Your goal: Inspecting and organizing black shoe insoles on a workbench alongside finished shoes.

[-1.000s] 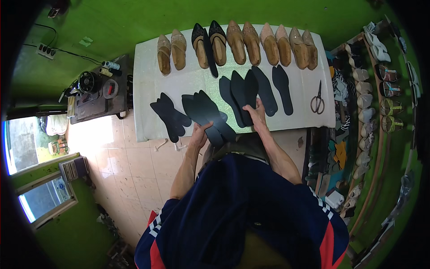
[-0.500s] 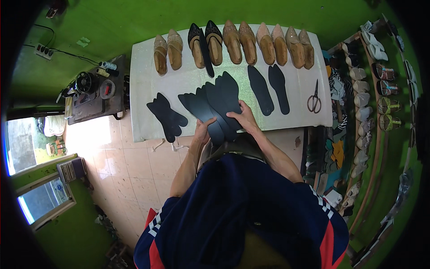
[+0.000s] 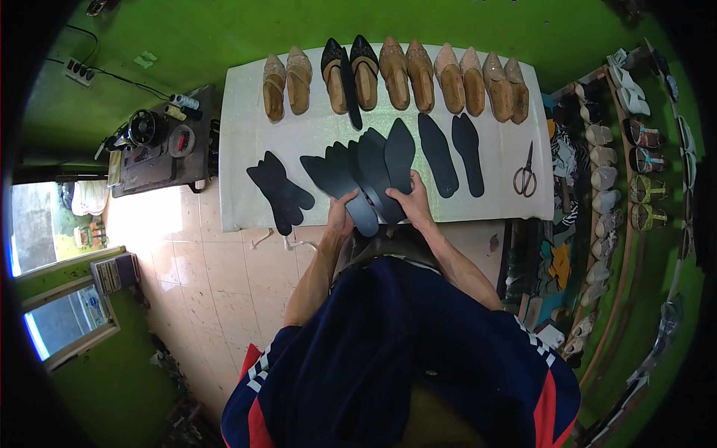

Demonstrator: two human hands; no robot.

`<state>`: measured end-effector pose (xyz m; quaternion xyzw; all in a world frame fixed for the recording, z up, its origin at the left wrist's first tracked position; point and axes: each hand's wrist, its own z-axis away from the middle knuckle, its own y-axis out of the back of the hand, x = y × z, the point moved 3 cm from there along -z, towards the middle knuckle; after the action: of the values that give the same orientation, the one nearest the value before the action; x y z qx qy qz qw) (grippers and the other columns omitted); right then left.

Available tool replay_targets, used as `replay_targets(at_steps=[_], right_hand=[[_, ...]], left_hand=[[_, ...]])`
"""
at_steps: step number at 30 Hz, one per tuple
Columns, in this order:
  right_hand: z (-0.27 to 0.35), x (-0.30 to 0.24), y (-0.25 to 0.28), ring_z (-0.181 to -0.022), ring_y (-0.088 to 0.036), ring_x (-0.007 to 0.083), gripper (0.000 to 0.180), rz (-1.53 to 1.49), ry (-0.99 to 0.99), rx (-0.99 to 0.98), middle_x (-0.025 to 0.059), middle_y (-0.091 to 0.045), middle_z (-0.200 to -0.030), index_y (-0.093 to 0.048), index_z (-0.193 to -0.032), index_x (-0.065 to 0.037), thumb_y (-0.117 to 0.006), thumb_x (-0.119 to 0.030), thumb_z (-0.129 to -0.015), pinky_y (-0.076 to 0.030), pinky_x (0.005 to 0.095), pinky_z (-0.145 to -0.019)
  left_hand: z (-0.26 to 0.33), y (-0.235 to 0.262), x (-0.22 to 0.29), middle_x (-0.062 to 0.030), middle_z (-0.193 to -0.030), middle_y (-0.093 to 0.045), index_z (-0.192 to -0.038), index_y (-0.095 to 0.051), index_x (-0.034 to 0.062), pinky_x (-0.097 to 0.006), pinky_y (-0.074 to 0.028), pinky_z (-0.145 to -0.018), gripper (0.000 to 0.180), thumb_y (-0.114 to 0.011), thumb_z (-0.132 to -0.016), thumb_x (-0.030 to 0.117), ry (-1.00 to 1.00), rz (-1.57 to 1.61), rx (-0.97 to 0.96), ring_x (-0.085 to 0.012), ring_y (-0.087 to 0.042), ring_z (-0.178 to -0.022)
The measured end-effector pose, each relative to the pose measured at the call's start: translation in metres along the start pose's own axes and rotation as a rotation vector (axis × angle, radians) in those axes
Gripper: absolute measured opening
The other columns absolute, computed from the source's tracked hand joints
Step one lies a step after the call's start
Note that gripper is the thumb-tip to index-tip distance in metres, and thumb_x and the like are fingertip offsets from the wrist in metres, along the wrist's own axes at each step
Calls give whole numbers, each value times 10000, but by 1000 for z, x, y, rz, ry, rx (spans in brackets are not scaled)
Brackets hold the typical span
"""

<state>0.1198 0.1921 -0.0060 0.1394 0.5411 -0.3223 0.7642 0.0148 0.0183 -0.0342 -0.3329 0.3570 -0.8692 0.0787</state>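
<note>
Navy-sleeved, both forearms angle inward from the near side to the near edge of the white-covered table [image 3: 497, 138]. The left hand [image 3: 341, 213] clamps one end of a fan of black insoles [image 3: 376, 166], thumb on top, other fingers mostly hidden beneath. Just beside it, the right hand [image 3: 414, 203] grips the fan's right part, thumb likewise on top. Flat and overlapping, with pointed toes, they spread over the table's near middle, left of the scissors [image 3: 525, 181].
</note>
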Motion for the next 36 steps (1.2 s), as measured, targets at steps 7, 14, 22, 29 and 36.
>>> replay_targets(at_steps=[7,14,22,29,36], right_hand=[[-13,-28,36,-1138,-624,218,680,-135,134,303,152,-604,-1292,-455,-1397,30,-803,-9,-814,-529,329,-989],[-23,-3,37,-1181,-601,230,771,-158,87,253,147,-548,-1378,-397,-1463,49,-805,-9,-812,-525,333,-1004],[-18,9,29,-1087,-675,252,696,335,-20,312,169,-691,-1199,-544,-1332,77,-845,-167,-754,-527,345,-978],[-10,5,2,-961,-680,201,570,-192,-172,81,126,-682,-1112,-560,-1252,21,-848,-117,-780,-562,325,-879],[-10,-7,-8,-993,-687,233,652,-157,-177,73,157,-662,-1148,-496,-1309,10,-855,-97,-776,-595,362,-881]], left_hand=[[5,43,14,-168,-1157,-657,-1252,-557,-55,-500,-543,-984,511,-470,-1020,392,79,157,-112,-306,-665,-990],[26,27,28,-209,-1378,-613,-1449,-475,-50,-513,-482,-1113,551,-481,-1031,309,59,120,-138,-370,-634,-1220],[15,25,24,-179,-1313,-656,-1386,-512,-49,-450,-551,-1049,413,-595,-1059,188,-119,-111,-35,-299,-660,-1213],[7,2,18,-157,-1292,-668,-1355,-541,-25,-417,-575,-1007,346,-613,-1053,126,86,15,-128,-273,-680,-1170],[1,2,3,-137,-1296,-669,-1384,-533,9,-409,-572,-1013,358,-617,-1056,123,33,-7,-119,-265,-682,-1169]])
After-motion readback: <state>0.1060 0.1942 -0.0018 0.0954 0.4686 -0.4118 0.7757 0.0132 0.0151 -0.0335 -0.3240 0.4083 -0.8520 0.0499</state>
